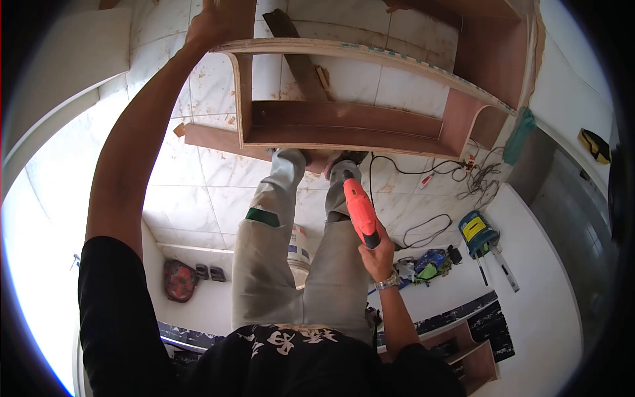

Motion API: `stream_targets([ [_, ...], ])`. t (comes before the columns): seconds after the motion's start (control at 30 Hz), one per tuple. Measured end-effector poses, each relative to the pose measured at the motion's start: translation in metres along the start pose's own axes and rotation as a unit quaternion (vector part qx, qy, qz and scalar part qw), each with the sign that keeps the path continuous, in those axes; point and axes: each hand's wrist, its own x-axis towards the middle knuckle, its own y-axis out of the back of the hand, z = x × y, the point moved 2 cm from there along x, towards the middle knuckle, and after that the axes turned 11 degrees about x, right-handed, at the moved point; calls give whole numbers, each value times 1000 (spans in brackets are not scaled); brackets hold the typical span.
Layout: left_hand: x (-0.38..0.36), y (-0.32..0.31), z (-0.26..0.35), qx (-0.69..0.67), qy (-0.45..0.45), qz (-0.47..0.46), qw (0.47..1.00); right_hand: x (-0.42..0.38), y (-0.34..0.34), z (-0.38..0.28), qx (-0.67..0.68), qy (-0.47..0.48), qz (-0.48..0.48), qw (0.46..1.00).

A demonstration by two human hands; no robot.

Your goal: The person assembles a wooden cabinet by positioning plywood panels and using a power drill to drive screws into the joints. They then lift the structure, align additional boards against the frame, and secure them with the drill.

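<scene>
My right hand [378,259] is closed around the handle of a red electric drill [362,210]. The drill's black chuck points away from me, over my right lower leg. At the top edge of the view, my left hand [206,28] grips the side of a wooden cabinet frame [344,137], its fingers partly hidden. The open frame stands just beyond my feet, with plywood edges and reddish-brown inner faces. A black cord [372,182] runs along the floor near the drill.
Loose boards [297,63] and a flat plank [215,139] lie on the dusty tiled floor. Tangled cables [481,178] are at right. A white bucket [299,255] stands behind my legs, a teal bucket [477,231] with tools to the right, and a red bag [180,280] at lower left.
</scene>
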Motion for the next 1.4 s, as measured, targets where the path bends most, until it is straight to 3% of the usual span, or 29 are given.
stream_targets([
  [0.13,-14,8,14,48,39,21,998,-3,16,22,48,-40,-6,998],
  [0.23,-36,0,-2,-198,4,2,980,-4,28,45,35,-4,8,999],
  [0.27,-56,-12,-11,-381,-87,35,920,-5,32,55,44,10,7,999],
  [0.37,-148,-35,10,-424,82,238,870,-2,50,84,72,22,4,997],
  [0.43,-210,-74,23,-357,151,265,883,3,67,100,86,-9,-7,996],
  [0.47,-239,-107,28,-341,144,225,901,4,77,106,115,-27,1,993],
  [0.5,-269,-133,44,-243,161,121,949,5,85,111,145,-44,8,988],
  [0.53,-292,-171,59,-196,40,124,972,5,92,116,175,-63,13,983],
  [0.57,-314,-180,91,-234,8,26,972,6,104,117,196,-91,16,976],
  [0.6,-330,-210,108,-177,10,-47,983,8,117,116,216,-117,19,969],
  [0.67,-348,-222,167,57,-137,-41,988,10,137,132,253,-163,64,951],
  [0.77,-334,-284,191,149,-227,-24,962,13,163,160,262,-195,93,940],
  [0.83,-311,-299,193,176,-154,-168,958,13,175,178,270,-219,124,929],
  [0.87,-301,-303,196,187,-117,-235,947,14,180,185,273,-229,126,926],
  [0.97,-289,-275,209,181,-172,-308,918,0,196,216,275,-247,126,921],
  [1.07,-284,-296,185,225,-232,-256,911,-18,208,254,235,-283,108,924],
  [1.17,-282,-254,209,276,-240,-337,868,-56,214,313,192,-291,111,931],
  [1.27,-283,-222,221,259,-274,-320,869,-81,211,365,140,-244,86,956],
  [1.4,-285,-187,233,296,-317,-325,840,-110,211,372,158,-378,104,906],
])
